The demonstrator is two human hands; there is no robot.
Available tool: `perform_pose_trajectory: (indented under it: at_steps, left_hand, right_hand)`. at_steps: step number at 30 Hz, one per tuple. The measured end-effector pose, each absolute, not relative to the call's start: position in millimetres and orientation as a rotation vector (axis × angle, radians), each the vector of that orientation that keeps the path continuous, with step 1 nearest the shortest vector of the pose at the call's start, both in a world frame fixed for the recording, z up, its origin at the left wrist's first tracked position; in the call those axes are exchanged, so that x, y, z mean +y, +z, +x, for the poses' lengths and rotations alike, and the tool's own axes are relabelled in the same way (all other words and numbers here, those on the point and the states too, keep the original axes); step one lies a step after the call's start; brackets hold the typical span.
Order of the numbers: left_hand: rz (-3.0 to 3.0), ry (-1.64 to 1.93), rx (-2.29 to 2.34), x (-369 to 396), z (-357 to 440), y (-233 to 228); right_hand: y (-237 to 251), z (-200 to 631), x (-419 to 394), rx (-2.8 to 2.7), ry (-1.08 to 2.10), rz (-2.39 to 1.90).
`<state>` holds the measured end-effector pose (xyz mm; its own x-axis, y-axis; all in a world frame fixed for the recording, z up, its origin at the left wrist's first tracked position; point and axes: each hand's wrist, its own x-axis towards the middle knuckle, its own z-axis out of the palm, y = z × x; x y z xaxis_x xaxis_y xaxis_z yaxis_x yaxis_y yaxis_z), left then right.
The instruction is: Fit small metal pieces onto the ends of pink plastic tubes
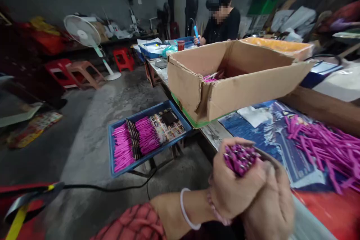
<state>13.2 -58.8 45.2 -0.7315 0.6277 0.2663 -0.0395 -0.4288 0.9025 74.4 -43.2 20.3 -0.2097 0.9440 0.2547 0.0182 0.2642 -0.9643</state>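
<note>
- Bundle of pink strips [240,159]: gathered, ends up, between both hands; left hand [229,191] wrapped round it, right hand [271,202] closed in against it.
- Judged done: two pink rows [123,146] laid in the blue tray [111,157], ahead-left of the hands.
- Judged outstanding: loose pink pile [323,142] on the tabletop [212,135], right of the hands; further pink pieces [209,78] in the cardboard box [242,97] beyond.
</note>
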Motion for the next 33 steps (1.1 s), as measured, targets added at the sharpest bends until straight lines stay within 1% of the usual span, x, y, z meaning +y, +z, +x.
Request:
perform_pose_trajectory:
  at_steps: [2,3,4,6,9,12,16,19,22,26,33]
  left_hand:
    - [0.856,2.139,1.612,-68,-18,50]
    - [0.907,2.066,1.784,-73,-37,52]
    - [0.982,1.899,2.027,-78,-59,52]
    - [1.008,1.759,2.199,-91,-105,49]
    - [1.018,1.454,2.409,-115,-168,29]
    - [0.966,1.068,2.572,-142,-210,-7]
    - [0.887,0.666,2.667,-172,-234,-52]
    - [0.872,0.462,2.69,-183,-243,-72]
    - [0.886,0.33,2.702,-188,-250,-86]
    - [0.947,0.247,2.711,-194,-253,-105]
    - [1.086,0.313,2.738,-213,-252,-129]
  right_hand:
    - [21,47,-47,-1.449,1.285,-0.88]
    - [18,33,-49,-1.443,1.382,-0.801]
    - [14,20,-49,-1.446,1.472,-0.719]
    - [1,-4,-50,-1.51,1.562,-0.623]
    - [-22,-37,-50,-1.665,1.568,-0.595]
    - [-45,-72,-52,-1.853,1.545,-0.566]
    - [-74,-124,-58,-2.178,1.484,-0.566]
    - [-93,-156,-63,-2.416,1.413,-0.589]
    - [-105,-176,-63,-2.622,1.35,-0.603]
    - [-108,-189,-57,-2.84,1.291,-0.547]
    - [-104,-196,-54,-3.074,1.211,-0.381]
